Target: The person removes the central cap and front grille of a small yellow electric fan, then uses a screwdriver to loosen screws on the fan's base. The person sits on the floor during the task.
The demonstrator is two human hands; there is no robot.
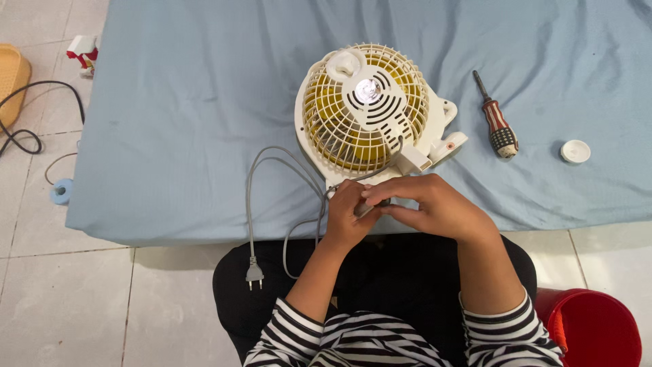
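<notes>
A small white fan with yellow blades lies grille-up on a light blue sheet. Its grey cord loops off the sheet's near edge and ends in a plug hanging over the floor. My left hand and my right hand meet at the fan's near edge, fingers closed together on a small grey part where the cord enters the fan. What exactly they pinch is hidden by the fingers.
A screwdriver with a striped red handle and a white round cap lie on the sheet to the right. A red bucket stands at my right knee. On the tiled floor at left are a black cable, a blue tape roll and a yellow tray.
</notes>
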